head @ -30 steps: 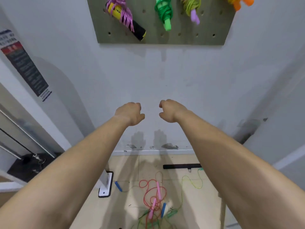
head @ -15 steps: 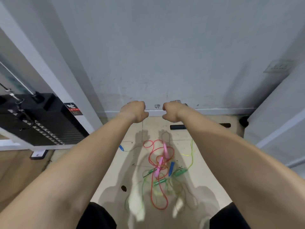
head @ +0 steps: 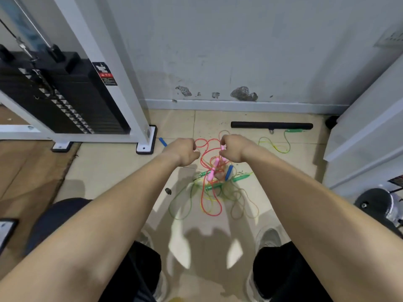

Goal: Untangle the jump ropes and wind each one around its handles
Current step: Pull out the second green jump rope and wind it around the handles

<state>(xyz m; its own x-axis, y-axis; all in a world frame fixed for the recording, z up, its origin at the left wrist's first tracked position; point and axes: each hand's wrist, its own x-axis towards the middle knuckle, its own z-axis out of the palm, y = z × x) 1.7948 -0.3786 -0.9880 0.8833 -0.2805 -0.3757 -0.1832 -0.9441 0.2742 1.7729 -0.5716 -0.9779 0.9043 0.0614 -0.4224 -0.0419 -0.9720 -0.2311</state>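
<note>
Head view, looking down, and the count starts with the jump ropes (head: 212, 192), snarled in one heap on the floor (head: 113, 166). I make out three cord colours: a red-orange cord (head: 210, 213), a green cord (head: 178, 212) and a yellow cord (head: 274, 147) that loops off to the right. Two pink handles (head: 214, 166) sit in the knot. There are two blue handles: one blue handle (head: 229, 172) in the heap and a stray blue handle (head: 162, 141) out left by the machine foot. Three green handles are clear: one (head: 241, 177) at the heap's right edge, one (head: 212, 187) just below the pink pair, and a far green handle (head: 294, 130) just beside a black bar (head: 271, 125).

The floor is pale tile, giving way to wood flooring (head: 28, 171) on the left. Straight ahead is a scuffed grey wall (head: 218, 51). A black weight stack (head: 65, 101) in a white frame (head: 122, 83) stands on the left. One grey shoe (head: 269, 238) shows at the bottom.

Two hands are out front, well apart from their own shadows on the tile. The left hand (head: 185, 151) is curled into a loose fist with nothing showing in it, just left of the red-orange loops. The right hand (head: 233, 148) is curled the same way with no rope seen in its grip, and a pink tip peeks out beside its fingers. The heap lies below and between both hands.
</note>
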